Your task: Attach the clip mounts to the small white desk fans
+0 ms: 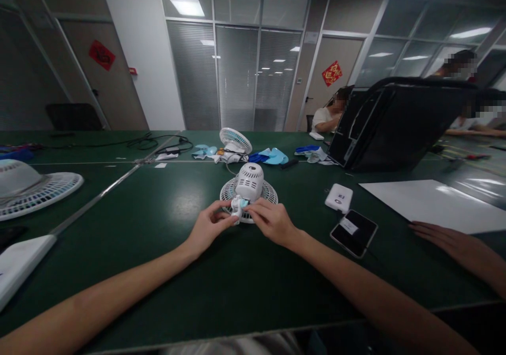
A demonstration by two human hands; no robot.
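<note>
A small white fan (250, 181) lies grille-down on the green table in front of me, its rounded motor housing upward. My left hand (208, 227) grips a white plastic bracket (236, 215) at the near side of the housing, thumb and fingers closed around it. From the other side my right hand (275, 221) pinches a small light-blue piece (244, 203) against this bracket. Whether the bracket is joined to the fan cannot be made out, since the fingers cover part of it.
A second fan (236, 140) stands behind among blue fan blades (274, 156) and cables. Another fan (37, 191) lies at the left. To the right are a white power bank (339, 198), a phone (354, 233), a co-worker's hand (446, 239) on a white board (438, 202), and a large black case (403, 128).
</note>
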